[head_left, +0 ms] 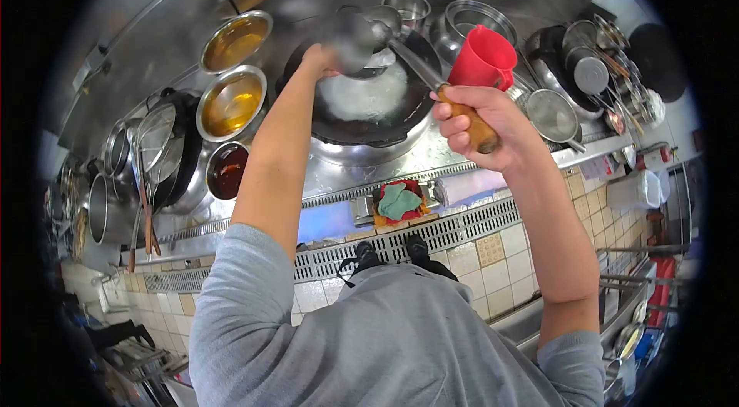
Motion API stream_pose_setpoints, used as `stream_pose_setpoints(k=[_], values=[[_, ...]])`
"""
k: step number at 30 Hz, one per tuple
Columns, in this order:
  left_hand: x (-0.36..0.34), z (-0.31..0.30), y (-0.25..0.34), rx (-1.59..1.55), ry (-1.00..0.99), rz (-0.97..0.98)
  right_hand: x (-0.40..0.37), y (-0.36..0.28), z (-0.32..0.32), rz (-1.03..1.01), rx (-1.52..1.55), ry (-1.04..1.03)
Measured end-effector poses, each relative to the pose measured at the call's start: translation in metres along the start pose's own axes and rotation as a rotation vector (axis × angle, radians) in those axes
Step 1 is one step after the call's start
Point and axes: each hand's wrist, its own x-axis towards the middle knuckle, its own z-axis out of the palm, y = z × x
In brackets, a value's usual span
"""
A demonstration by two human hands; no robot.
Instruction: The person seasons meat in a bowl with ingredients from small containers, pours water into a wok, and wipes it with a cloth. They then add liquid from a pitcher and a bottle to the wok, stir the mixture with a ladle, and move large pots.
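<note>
My right hand (pixel 489 118) is wrapped round the wooden handle of a ladle (pixel 416 65). Its metal shaft runs up and left over a large black wok (pixel 339 124), which holds cloudy white liquid (pixel 366 95). My left hand (pixel 319 61) reaches over the wok's far left side, beside a blurred, round grey metal shape (pixel 350 41). Its fingers are mostly hidden behind that shape, so I cannot tell what they grip. A red plastic jug (pixel 483 57) stands just beyond my right hand.
Left of the wok are two steel bowls of yellow oil (pixel 231 103) (pixel 237 41) and a pot of dark red liquid (pixel 228 170). Steel pots (pixel 481 18) stand behind. A mesh strainer (pixel 552 116) lies right. Folded cloths (pixel 399 201) sit at the front edge.
</note>
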Motion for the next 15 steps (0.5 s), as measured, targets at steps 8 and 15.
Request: stream_pose_setpoints(k=[8, 15], values=[[0.006, 0.013, 0.006, -0.031, -0.043, -0.021, -0.005, 0.02, -0.016, -0.154, -0.634, 0.132], [-0.028, 0.008, 0.031, 0.783, 0.062, 0.231, -0.011, 0.044, -0.068, -0.349, -0.843, 0.223]])
